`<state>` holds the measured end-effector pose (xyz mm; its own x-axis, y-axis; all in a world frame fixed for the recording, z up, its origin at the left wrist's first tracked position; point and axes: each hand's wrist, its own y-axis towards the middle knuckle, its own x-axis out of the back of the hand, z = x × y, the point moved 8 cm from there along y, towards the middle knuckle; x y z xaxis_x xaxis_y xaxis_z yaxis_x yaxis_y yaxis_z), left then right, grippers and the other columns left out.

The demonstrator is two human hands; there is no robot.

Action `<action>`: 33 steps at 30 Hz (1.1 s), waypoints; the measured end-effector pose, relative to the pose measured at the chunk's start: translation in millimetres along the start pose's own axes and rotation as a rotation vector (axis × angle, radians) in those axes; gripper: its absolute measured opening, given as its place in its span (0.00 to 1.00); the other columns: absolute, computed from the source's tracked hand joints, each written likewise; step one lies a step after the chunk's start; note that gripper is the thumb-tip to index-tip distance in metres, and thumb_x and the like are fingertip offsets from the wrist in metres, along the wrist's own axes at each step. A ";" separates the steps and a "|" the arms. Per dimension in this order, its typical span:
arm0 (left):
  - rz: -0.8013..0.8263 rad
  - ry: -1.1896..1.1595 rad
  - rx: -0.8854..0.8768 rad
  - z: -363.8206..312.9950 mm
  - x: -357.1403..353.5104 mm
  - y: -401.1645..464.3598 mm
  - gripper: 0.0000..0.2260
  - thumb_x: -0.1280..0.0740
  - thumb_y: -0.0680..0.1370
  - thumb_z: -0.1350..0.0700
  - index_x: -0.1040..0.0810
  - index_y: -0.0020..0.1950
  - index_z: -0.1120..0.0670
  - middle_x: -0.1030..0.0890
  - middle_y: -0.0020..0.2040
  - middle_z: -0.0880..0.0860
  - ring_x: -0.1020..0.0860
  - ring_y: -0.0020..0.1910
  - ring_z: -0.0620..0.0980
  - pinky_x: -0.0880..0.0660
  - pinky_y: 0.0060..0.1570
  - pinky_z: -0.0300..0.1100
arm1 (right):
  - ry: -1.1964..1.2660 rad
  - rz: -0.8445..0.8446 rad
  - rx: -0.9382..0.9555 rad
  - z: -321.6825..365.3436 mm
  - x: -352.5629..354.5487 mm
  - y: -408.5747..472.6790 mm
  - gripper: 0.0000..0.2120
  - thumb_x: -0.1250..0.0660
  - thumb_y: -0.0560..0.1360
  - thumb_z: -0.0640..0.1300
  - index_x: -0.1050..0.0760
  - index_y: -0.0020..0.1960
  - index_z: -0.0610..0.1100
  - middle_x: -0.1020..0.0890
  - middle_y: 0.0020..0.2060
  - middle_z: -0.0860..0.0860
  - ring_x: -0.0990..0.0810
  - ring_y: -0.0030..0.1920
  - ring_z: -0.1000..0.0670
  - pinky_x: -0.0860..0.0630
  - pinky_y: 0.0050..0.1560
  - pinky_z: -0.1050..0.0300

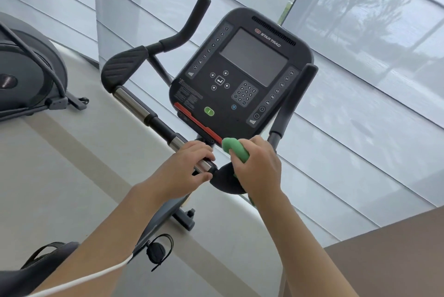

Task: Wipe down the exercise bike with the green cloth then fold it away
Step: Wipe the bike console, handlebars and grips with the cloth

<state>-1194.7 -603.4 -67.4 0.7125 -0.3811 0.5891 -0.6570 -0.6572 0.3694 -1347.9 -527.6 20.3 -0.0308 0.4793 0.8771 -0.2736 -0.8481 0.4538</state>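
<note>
The right hand (pixel 258 167) squeezes the bunched-up green cloth (pixel 234 150) just under the exercise bike (pixel 240 68) screen. The left hand (pixel 186 164) curls around the shiny handlebar (pixel 134 105)

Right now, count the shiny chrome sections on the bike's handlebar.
3. One shiny chrome section sits below the far black elbow pad, another is mid-bar, and the third is under the left hand. More may be hidden behind both hands.
</note>
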 end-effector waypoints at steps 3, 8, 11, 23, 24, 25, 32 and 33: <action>-0.056 0.177 0.017 7.5 6.2 -7.7 0.23 0.30 0.78 0.39 0.26 0.71 0.43 0.30 0.75 0.41 0.41 0.80 0.42 0.33 0.75 0.54 | 0.040 -0.037 0.035 16.7 3.7 -46.6 0.08 0.28 0.77 0.52 0.17 0.55 0.52 0.25 0.44 0.57 0.27 0.44 0.52 0.27 0.38 0.58; -0.074 0.203 0.012 9.1 10.3 -5.8 0.24 0.29 0.77 0.39 0.23 0.71 0.43 0.27 0.72 0.42 0.38 0.78 0.44 0.31 0.73 0.55 | 0.058 -0.068 0.138 19.8 -3.5 -89.2 0.14 0.23 0.75 0.48 0.17 0.59 0.47 0.22 0.49 0.53 0.24 0.46 0.51 0.24 0.37 0.58; -0.101 0.175 0.028 11.3 8.6 -6.3 0.22 0.25 0.76 0.43 0.22 0.69 0.44 0.25 0.70 0.42 0.37 0.77 0.45 0.30 0.71 0.55 | 0.002 -0.124 0.142 -1.1 4.4 -54.6 0.14 0.24 0.74 0.47 0.17 0.59 0.47 0.22 0.49 0.52 0.23 0.46 0.48 0.26 0.39 0.57; -0.109 0.167 0.066 8.0 7.0 -9.2 0.22 0.25 0.77 0.46 0.22 0.69 0.46 0.26 0.71 0.42 0.39 0.79 0.44 0.30 0.73 0.56 | -0.204 0.130 -0.045 -29.9 -9.8 69.2 0.11 0.34 0.75 0.54 0.22 0.39 0.49 0.26 0.38 0.52 0.24 0.44 0.46 0.32 0.40 0.54; -0.109 0.167 0.062 8.8 7.6 -9.2 0.22 0.25 0.76 0.46 0.22 0.69 0.45 0.26 0.71 0.42 0.39 0.78 0.44 0.30 0.72 0.57 | -0.221 0.190 0.010 -19.1 -12.4 64.2 0.12 0.34 0.75 0.55 0.22 0.38 0.49 0.26 0.37 0.52 0.24 0.44 0.47 0.32 0.40 0.54; -0.110 0.169 0.053 9.3 8.6 -9.1 0.21 0.24 0.76 0.45 0.22 0.68 0.45 0.26 0.70 0.41 0.38 0.78 0.44 0.30 0.72 0.57 | -0.228 0.240 0.073 -6.7 -15.4 56.2 0.13 0.33 0.75 0.56 0.22 0.38 0.49 0.26 0.36 0.52 0.24 0.44 0.47 0.32 0.39 0.54; -0.151 0.108 0.019 7.1 13.6 -7.1 0.24 0.21 0.72 0.48 0.22 0.66 0.49 0.22 0.67 0.44 0.34 0.74 0.43 0.30 0.70 0.47 | -0.208 0.177 0.368 43.8 -5.9 -10.8 0.12 0.34 0.74 0.59 0.18 0.44 0.51 0.26 0.42 0.56 0.30 0.45 0.48 0.29 0.48 0.48; -0.151 0.107 0.015 7.2 13.5 -6.7 0.24 0.21 0.72 0.48 0.21 0.66 0.50 0.22 0.67 0.44 0.33 0.73 0.44 0.30 0.70 0.47 | -0.214 0.185 0.407 43.7 -4.7 -16.7 0.11 0.34 0.74 0.54 0.17 0.48 0.51 0.23 0.48 0.56 0.28 0.50 0.47 0.28 0.54 0.46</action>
<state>-1178.9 -608.9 -67.1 0.7719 -0.2062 0.6014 -0.5402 -0.7114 0.4494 -1301.1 -525.6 15.4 0.1665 0.2911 0.9421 0.1170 -0.9545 0.2743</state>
